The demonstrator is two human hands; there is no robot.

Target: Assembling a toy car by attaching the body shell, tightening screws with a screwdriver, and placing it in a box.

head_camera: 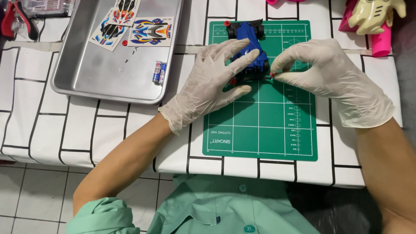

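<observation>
Overhead, the desk [108, 130] wears a white cloth printed with black brick-like lines; pale square floor tiles show below its near edge at the left. A green gridded cutting mat [260, 125] lies on the cloth in front of the person, who wears a mint-green shirt and thin white gloves.

The small blue toy racing car with black wheels and red rollers [248, 50] sits on the far part of the mat. Left hand [212, 82] lies spread over the car's left side, fingers on the body, grip wide and flat, steadying it. Right hand [329, 73] pinches thumb and forefinger narrow on a tiny red part [272, 75] at the car's near right corner.

Left of the mat, a shallow grey metal tray [104, 73] holds colourful sticker sheets [130, 26], two small batteries [159, 72] and a few tiny dark screws. Red-handled pliers [15, 19] lie at the far left corner. A cream plastic car shell [375, 15] rests on pink objects at the far right. Nothing lies between the hands and the car.
</observation>
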